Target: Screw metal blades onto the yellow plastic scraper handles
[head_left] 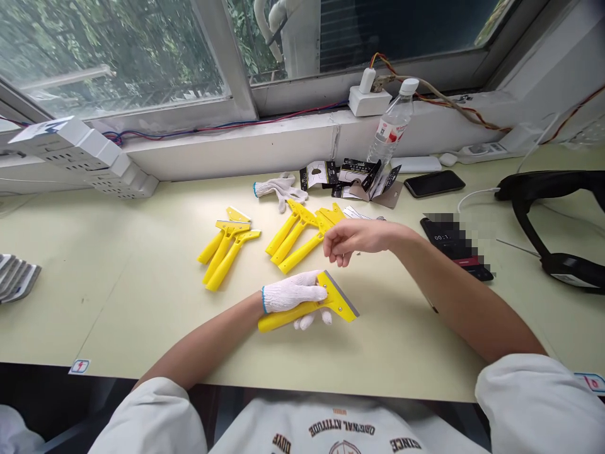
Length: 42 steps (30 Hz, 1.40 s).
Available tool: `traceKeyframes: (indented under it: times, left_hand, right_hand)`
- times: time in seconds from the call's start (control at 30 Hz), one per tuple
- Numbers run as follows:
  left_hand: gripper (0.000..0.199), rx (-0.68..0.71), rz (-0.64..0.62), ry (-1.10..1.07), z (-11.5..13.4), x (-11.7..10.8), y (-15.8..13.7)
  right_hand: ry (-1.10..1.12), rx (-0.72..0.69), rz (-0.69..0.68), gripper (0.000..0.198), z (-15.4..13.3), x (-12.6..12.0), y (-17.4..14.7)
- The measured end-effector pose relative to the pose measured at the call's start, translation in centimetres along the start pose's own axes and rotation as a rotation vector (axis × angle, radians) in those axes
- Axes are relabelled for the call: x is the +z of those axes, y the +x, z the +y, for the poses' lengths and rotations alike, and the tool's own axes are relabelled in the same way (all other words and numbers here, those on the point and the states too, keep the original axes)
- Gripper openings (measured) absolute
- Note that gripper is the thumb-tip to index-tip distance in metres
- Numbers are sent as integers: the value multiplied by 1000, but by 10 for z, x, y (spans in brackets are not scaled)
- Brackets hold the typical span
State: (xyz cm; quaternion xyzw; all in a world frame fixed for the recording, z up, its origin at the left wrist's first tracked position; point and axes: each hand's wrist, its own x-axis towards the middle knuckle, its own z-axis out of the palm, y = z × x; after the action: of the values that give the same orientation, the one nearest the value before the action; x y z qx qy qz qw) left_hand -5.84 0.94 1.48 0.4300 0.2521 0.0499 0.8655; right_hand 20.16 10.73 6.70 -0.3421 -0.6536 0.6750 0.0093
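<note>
My left hand (295, 292), in a white knit glove with a blue cuff edge, is closed around a yellow scraper (338, 297). The scraper's wide head, with a grey blade edge and two screws, points right. Above and to the right of it hovers my bare right hand (357, 237), its fingers curled together; whatever they pinch, if anything, is too small to make out. Behind that hand lies a group of yellow scrapers (293, 238), partly hidden by it. Another group of yellow scrapers (227, 258) rests further left on the table.
At the back lie a second white glove (281, 188) and black printed packaging (357, 176). A plastic bottle (390, 129) stands by the sill. Two phones, one dark (435, 183), and a black headset (558, 208) are on the right. White boxes (89, 157) are stacked back left.
</note>
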Motion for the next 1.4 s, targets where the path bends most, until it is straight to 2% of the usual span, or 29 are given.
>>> traceKeyframes:
  times: [0.1,0.2,0.4,0.63,0.93,1.0,1.1,1.17,1.23,1.33,1.4]
  left_hand:
    - [57,-4,-13,63,-3,-1,5]
    - [58,31,-23,99,-5,-2,9]
    - [52,55,5,186,-5,2,7]
    - [55,40,8,179,-6,0,8]
    - [56,51,9,126,-3,2,8]
    - [55,55,4,127,-3,1,8]
    - [55,60,13,128,-2,1,8]
    - [56,64,24,118,-1,2,7]
    - [57,57,43,108,0,3,6]
    - [53,54,145,103,3,7,4]
    - [49,71,218,101,3,8,4]
  right_hand:
    - [-169,21,128,23,0,-16,-12]
    - [-382,114,154,23,6,-27,-15]
    - [-714,131,269,18,7,-26,-9]
    - [-755,192,267,11,7,-20,-3]
    - [-767,216,240,17,14,-22,2]
    - [-796,197,272,21,12,-21,1]
    - [-792,114,375,30,0,-13,-5]
    - [-744,61,384,30,-13,-2,-12]
    - [-722,-1,322,22,-26,13,-20]
    - [-755,-131,162,3,-39,40,-27]
    - [-804,-172,93,11,-42,56,-28]
